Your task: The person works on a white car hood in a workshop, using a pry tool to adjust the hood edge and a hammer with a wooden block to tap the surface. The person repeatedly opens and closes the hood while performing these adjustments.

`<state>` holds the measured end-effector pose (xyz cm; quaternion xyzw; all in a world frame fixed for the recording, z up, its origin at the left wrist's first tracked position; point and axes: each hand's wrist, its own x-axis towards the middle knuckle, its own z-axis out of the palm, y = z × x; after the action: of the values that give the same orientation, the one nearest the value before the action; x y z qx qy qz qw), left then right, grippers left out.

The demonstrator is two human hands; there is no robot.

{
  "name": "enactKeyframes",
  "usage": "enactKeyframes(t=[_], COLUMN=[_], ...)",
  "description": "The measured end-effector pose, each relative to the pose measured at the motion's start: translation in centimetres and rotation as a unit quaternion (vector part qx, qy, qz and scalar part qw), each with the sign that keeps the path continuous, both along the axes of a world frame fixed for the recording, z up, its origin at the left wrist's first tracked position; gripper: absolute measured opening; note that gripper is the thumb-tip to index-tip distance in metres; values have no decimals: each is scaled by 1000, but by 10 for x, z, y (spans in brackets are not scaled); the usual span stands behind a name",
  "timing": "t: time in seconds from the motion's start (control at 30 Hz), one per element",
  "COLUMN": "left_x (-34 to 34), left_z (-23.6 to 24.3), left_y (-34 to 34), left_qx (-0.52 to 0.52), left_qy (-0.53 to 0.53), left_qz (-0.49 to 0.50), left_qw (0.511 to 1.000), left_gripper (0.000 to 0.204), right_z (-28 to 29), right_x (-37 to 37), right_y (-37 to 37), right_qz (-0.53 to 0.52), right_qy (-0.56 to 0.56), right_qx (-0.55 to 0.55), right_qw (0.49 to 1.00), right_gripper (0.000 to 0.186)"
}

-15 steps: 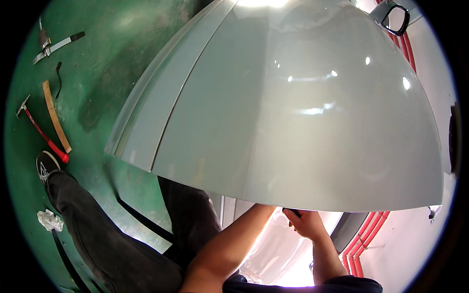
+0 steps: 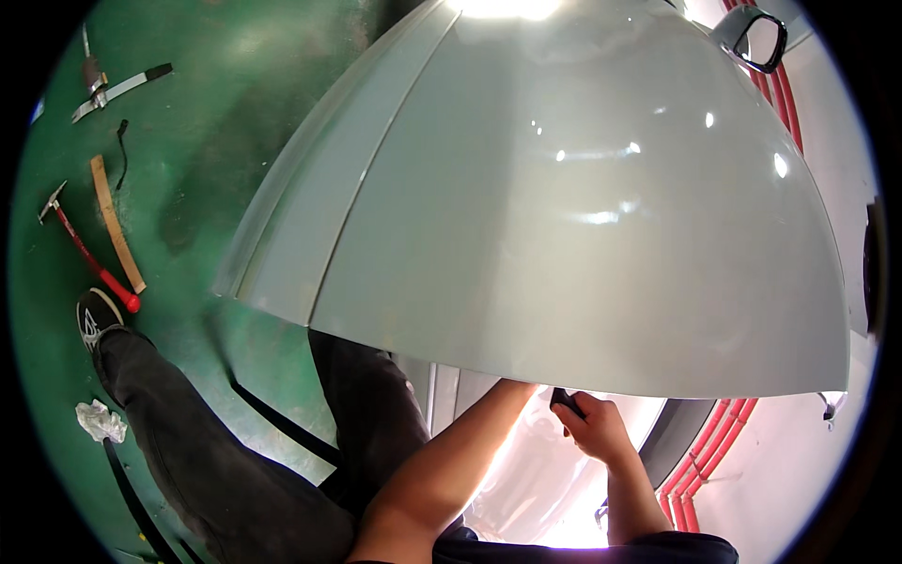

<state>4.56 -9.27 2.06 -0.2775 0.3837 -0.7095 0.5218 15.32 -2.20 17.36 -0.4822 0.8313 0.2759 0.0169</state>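
Observation:
A glossy pale silver-green car door (image 2: pixel 601 273) fills the upper middle of the view, its lower edge curving across in front of me. My left forearm (image 2: pixel 442 479) reaches up under that edge, and the hand itself is hidden behind the door. Just to its right, my right hand (image 2: pixel 598 430) is closed around a black handle (image 2: pixel 567 402) right by the door's edge. The far part of this black-handled tool disappears behind the panel, so its kind does not show.
On the green floor (image 2: pixel 216 169) at left lie a red-handled hammer (image 2: pixel 89 246), a wooden strip (image 2: pixel 117 226), a second hammer-like tool (image 2: pixel 113 92) and crumpled white paper (image 2: pixel 100 421). My legs (image 2: pixel 188 432) spread below the door. A side mirror (image 2: pixel 759 42) juts out top right; red pipes (image 2: pixel 709 451) run along the wall.
More of the black handle shows now below the door's edge in my right hand. The view has shifted a little; the left hand stays hidden.

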Motion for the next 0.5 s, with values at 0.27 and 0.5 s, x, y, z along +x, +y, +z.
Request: enactKeyframes(t=[0.27, 0.5], left_x=[20, 38], left_z=[15, 27], left_y=[-13, -26], left_qx=[-32, -59], left_qy=[39, 66], left_qz=[11, 22], left_qw=[999, 996], left_gripper=[33, 33], right_z=[31, 40], right_x=[10, 19], right_y=[3, -8], right_qz=[-75, -70], right_qy=[8, 29], right_qx=[23, 58], right_qw=[997, 995], right_gripper=[22, 17])
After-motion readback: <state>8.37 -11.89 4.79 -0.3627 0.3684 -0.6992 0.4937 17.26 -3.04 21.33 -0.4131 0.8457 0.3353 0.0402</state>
